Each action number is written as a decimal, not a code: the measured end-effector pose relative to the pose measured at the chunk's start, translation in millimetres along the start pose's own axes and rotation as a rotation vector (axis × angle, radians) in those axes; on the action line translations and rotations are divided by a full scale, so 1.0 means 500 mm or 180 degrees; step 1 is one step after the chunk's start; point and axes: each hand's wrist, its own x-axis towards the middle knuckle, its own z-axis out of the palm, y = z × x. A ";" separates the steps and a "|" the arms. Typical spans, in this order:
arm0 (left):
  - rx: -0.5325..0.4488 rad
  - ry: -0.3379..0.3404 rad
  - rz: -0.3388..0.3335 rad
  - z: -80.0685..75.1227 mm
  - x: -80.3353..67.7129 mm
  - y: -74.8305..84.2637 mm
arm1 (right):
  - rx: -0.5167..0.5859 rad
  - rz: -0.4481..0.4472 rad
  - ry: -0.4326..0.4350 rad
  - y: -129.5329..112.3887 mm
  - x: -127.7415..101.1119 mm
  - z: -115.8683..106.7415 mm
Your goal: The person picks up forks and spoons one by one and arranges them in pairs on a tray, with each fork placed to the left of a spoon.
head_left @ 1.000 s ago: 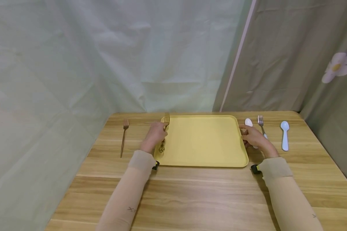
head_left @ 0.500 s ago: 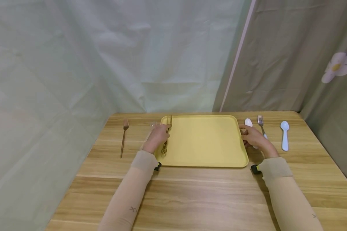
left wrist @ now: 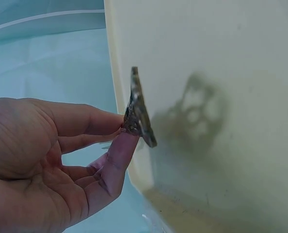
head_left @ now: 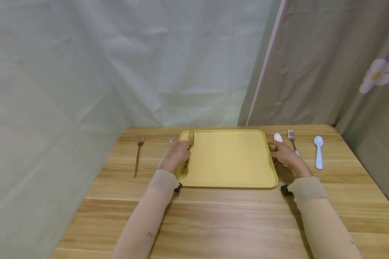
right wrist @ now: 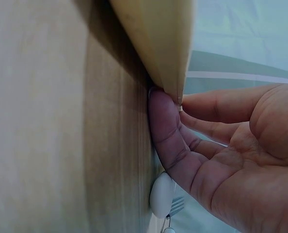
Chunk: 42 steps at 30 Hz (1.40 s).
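I take the tray (head_left: pixel 228 158) as landmark. My left hand (head_left: pixel 178 155) pinches the ornate fork (head_left: pixel 188 154) over the tray's left edge; the fork's long axis runs front to back, tines away from me. My right hand (head_left: pixel 283 154) grasps the tray's right rim with curled fingers, just beside the white spoon (head_left: pixel 278 137) on the tabletop (head_left: pixel 213 219).
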 end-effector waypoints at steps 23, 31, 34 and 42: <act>0.0132 -0.0002 -0.0028 0.012 0.012 -0.020 | -0.0002 -0.0019 0.0018 -0.005 0.004 0.000; 0.0188 0.0029 0.0001 0.013 0.014 -0.020 | -0.0028 -0.0011 0.0016 -0.004 0.004 0.000; 0.0203 0.0042 0.0015 0.013 0.014 -0.019 | -0.0029 -0.0004 0.0021 -0.004 0.003 0.000; 0.0236 0.0027 0.0013 0.013 0.016 -0.018 | -0.0037 0.0003 0.0018 -0.003 0.002 0.000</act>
